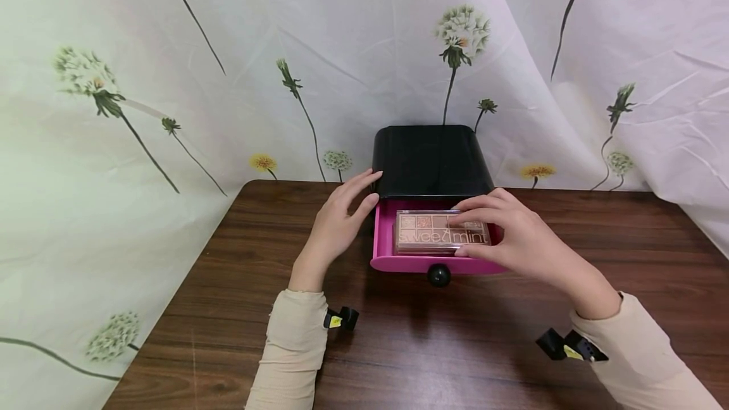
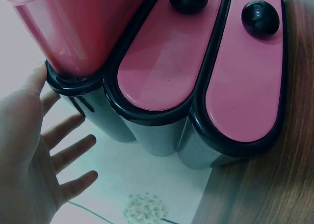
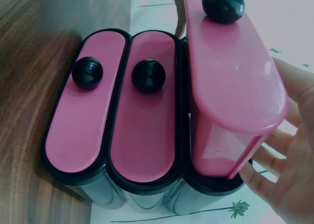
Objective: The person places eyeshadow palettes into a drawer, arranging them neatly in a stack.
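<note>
An eyeshadow palette (image 1: 418,240) with a clear lid and "sweet mint" lettering lies flat within the pulled-out pink top drawer (image 1: 398,264). My right hand (image 1: 526,242) grips its right end, thumb at the near edge and fingers over the top. My left hand (image 1: 337,223), fingers fairly straight, touches the left side of the black drawer box (image 1: 429,160). In the left wrist view that hand (image 2: 27,150) has its thumb at the box's rim. The right wrist view shows the right hand (image 3: 294,165) beside the drawer; the palette is hidden there.
Two lower pink drawers, the middle one (image 3: 142,131) and the bottom one (image 3: 81,131), are closed, each with a round black knob. The box stands at the back of a dark wooden table (image 1: 228,321), against a white curtain (image 1: 199,68) printed with dandelions.
</note>
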The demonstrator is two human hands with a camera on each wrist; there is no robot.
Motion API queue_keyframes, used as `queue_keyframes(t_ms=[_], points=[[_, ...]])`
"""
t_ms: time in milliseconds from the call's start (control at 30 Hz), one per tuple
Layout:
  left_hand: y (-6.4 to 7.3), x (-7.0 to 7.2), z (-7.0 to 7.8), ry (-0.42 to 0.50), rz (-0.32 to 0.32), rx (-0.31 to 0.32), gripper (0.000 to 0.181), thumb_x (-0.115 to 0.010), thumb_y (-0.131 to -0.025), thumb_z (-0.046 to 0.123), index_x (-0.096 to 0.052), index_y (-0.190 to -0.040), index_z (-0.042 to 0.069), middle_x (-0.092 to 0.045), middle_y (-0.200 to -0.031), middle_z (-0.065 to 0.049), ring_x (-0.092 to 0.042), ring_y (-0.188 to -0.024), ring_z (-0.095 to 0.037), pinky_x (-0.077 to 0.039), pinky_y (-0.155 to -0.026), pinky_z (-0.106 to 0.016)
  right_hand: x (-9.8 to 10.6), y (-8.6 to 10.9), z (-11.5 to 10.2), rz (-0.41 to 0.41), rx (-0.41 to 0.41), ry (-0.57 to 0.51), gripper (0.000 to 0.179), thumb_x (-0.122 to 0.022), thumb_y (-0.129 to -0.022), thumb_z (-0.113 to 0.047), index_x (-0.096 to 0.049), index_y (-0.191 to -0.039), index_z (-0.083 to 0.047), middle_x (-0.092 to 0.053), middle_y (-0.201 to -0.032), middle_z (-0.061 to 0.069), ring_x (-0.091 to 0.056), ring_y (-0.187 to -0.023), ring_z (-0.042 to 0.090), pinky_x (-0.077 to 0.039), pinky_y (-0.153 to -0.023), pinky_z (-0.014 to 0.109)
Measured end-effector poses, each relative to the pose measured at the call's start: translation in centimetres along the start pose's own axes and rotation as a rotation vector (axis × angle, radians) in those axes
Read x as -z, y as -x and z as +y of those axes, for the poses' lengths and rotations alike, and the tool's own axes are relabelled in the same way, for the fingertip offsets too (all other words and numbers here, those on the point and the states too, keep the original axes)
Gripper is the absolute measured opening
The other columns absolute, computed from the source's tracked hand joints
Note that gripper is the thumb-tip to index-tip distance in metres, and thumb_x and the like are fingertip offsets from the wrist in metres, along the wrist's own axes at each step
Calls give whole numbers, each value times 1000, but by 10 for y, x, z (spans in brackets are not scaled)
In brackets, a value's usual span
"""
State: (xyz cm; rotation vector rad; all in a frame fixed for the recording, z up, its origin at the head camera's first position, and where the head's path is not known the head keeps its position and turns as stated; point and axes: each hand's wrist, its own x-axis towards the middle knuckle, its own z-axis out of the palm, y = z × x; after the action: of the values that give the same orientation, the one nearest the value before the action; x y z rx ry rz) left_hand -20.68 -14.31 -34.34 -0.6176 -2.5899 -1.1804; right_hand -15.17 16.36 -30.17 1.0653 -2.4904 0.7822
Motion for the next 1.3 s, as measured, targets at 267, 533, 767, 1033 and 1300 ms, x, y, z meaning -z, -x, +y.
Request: queue_keyframes(t_ms=[267,533,767,1033,1300], points=[[1,0,-1,2,3,-2,50,-41,-102,57,-45,-149,39,-35,-156,12,-27,-145,-20,-25,-112,-59,2,-4,-3,-75,-76,41,42,-89,-74,-26,-76,-113,-25,-65,-121,-7,-51,-104,9,-47,-78,35],[1,1,-1,2,8,-2,49,-41,-103,55,-45,-149,37,-36,-156,10,-28,-145,-22,-26,-112,-59,6,-9,-9,-143,-99,60,39,-87,-77,-28,-76,-114,-22,-64,-123,-2,-53,-112,16,-48,-89,43],[2,1,-2,-7,11,1,50,-41,-102,56,-45,-148,38,-36,-156,11,-28,-145,-19,-26,-112,-58,7,-5,-14,-96,-115,70,33,-81,-84,-30,-75,-115,-22,-64,-127,-4,-56,-118,18,-47,-94,47],[2,0,-1,1,9,-11,51,-41,-102,56,-45,-149,37,-36,-156,8,-29,-145,-23,-26,-112,-59,6,7,-25,107,-84,54,34,-86,-78,-16,-75,-110,-18,-66,-119,-8,-57,-112,11,-45,-91,30],[1,1,2,3,5,1,50,-41,-102,56,-45,-149,37,-36,-156,11,-28,-145,-18,-26,-112,-58,-2,19,-45,374,50,-96,26,-83,-81,-15,-75,-105,-8,-70,-101,0,-59,-95,11,-43,-89,15]])
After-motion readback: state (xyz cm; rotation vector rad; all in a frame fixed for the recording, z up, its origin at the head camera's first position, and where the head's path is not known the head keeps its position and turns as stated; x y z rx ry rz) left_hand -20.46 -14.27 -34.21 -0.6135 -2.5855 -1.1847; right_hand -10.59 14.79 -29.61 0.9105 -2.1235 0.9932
